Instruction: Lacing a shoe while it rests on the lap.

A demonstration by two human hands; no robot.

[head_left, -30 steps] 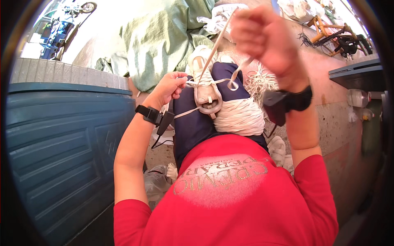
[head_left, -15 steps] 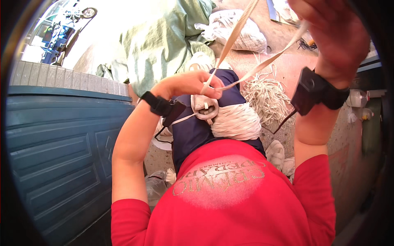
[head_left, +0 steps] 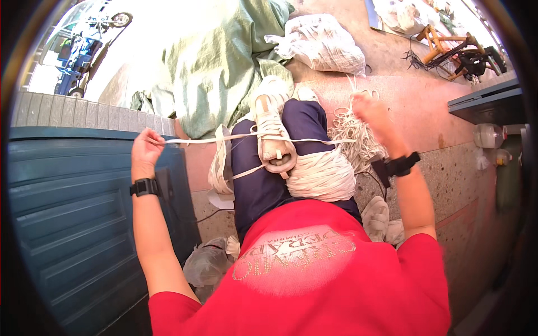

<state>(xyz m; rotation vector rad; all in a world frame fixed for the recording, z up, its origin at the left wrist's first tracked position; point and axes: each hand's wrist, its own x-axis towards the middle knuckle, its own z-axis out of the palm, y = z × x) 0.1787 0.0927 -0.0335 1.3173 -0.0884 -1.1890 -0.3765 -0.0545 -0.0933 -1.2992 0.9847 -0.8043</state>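
Note:
A beige lace-up shoe (head_left: 275, 147) rests between my thighs, its opening facing me. My left hand (head_left: 147, 148), out to the left, has its fingers closed on one end of a pale shoelace (head_left: 204, 140). The shoelace runs taut to the shoe and continues right across my thigh toward a loose pile of laces (head_left: 350, 131). Above that pile is my right hand (head_left: 378, 120), a little blurred; whether its fingers hold lace I cannot tell. A thick bundle of white laces (head_left: 322, 175) lies across my right thigh. Another loop of lace (head_left: 220, 162) hangs beside my left thigh.
A blue panelled surface (head_left: 78, 213) stands at the left. Green cloth (head_left: 207, 67) and a white sack (head_left: 325, 43) lie ahead. Pale shoes (head_left: 375, 213) sit by my right hip, a clear plastic bag (head_left: 207, 263) by my left. An orange-framed object (head_left: 448, 49) is far right.
My left hand has moved out to the left, drawing the shoelace straight. My right hand has come down from the upper right toward the lace pile.

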